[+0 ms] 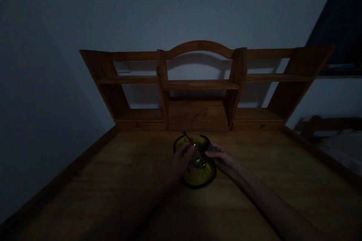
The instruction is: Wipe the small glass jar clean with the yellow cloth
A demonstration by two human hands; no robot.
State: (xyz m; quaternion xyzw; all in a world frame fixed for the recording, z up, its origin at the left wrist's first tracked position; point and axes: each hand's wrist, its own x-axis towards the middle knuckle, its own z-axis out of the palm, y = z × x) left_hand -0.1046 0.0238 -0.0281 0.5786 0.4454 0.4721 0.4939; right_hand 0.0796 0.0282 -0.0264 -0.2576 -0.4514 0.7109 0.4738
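A yellow cloth piece (pixel 199 180) with black edging lies on the desk, its upper edge standing up. Over it, between both hands, is a clear, shiny, rounded object (pixel 199 161) like glass or plastic; the dim light hides its exact kind. My left hand (pixel 182 159) is closed around the left side of this clear object, fingers curled. On the right, my right hand (pixel 221 156) pinches a dark grey flap (pixel 209 147) beside the cloth's black edge, thumb in front and fingers behind. A thin dark cord (pixel 195 117) rises from behind the cloth.
The wooden desk (pixel 118 173) spreads around the hands. At its back stands a wooden shelf unit (pixel 200 84) with several compartments and low drawers, against a pale wall (pixel 181 11). A raised wooden rim (pixel 319 154) borders the right side. The room is dark.
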